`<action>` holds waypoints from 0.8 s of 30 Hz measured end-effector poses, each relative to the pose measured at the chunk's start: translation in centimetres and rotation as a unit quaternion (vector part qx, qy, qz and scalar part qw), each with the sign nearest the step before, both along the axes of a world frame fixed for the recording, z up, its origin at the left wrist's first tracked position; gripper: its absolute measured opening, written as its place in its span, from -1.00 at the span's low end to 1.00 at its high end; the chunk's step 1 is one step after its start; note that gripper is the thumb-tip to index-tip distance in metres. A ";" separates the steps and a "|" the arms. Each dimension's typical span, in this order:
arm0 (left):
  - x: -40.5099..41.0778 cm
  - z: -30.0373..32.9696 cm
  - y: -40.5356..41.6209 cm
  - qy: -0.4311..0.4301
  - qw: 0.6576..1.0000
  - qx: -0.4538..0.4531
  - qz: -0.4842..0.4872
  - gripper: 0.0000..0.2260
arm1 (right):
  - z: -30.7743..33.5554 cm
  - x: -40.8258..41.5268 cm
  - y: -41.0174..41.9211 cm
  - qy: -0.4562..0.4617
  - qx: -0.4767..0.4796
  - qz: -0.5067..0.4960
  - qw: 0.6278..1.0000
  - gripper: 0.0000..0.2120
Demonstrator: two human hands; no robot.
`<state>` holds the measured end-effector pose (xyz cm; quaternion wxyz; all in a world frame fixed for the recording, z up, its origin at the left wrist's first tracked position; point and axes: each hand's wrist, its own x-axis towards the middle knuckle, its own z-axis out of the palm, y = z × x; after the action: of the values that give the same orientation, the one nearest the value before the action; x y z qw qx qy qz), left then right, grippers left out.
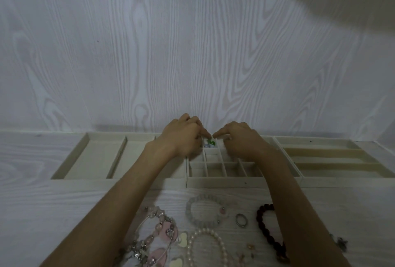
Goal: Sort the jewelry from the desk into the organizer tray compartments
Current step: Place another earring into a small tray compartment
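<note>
Three beige organizer trays stand along the wall; the middle tray [215, 181] has a grid of small compartments. In one far compartment lies a green jewelry piece [210, 142] beside something silver. My left hand [183, 136] and my right hand [241, 139] meet above it, each index fingertip pointing down at the green piece and touching it or nearly so. The other fingers are curled; both thumbs are hidden. On the desk near me lie a frosted white bead bracelet [192, 207], a silver ring [241, 220], a dark red bead bracelet [264, 230], a pearl bracelet [193, 243] and a pink bead tangle [156, 236].
The left tray [64, 168] has wide compartments and the right tray [333, 163] has long slots. Small heart pieces [182, 243], tiny earrings [249, 246] and a dark small piece [341, 242] lie at the desk's near edge. A wood-grain wall stands behind the trays.
</note>
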<state>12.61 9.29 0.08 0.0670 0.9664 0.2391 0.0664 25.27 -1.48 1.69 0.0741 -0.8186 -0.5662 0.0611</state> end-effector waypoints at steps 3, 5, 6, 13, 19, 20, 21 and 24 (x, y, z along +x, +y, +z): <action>-0.5 0.5 0.2 -0.044 0.997 -0.065 0.002 -0.65 | 0.8 0.5 -0.6 0.052 0.049 -0.011 0.997 -0.67; -1.2 1.3 0.0 -0.064 0.993 -0.100 0.007 -0.68 | 1.3 0.6 -1.4 0.090 0.076 -0.022 0.993 -0.71; -1.6 1.9 -0.2 -0.055 0.993 -0.105 0.011 -0.70 | 1.6 0.6 -1.8 0.100 0.082 -0.024 0.991 -0.73; -5.4 6.6 -4.3 -0.011 0.994 -0.102 0.028 -0.74 | 3.6 -0.5 -7.4 0.111 0.044 0.028 0.992 -0.78; -7.8 6.6 -9.6 -0.004 0.992 -0.129 0.015 -0.76 | 4.1 -1.8 -14.9 0.121 0.002 0.060 0.991 -0.75; -7.9 6.1 -10.4 -0.007 0.991 -0.135 0.008 -0.76 | 4.0 -2.0 -16.0 0.126 0.003 0.059 0.990 -0.75; -8.1 5.8 -11.5 -0.008 0.990 -0.140 0.001 -0.77 | 4.0 -2.1 -17.3 0.132 0.005 0.056 0.990 -0.77; -8.3 4.5 -14.0 0.009 0.990 -0.143 -0.009 -0.78 | 3.9 -2.0 -20.2 0.149 0.016 0.046 0.988 -0.79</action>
<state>4.28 -4.69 4.57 0.2027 0.9496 0.2380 0.0221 23.30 -21.66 5.54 0.1683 -0.7721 -0.5868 0.1769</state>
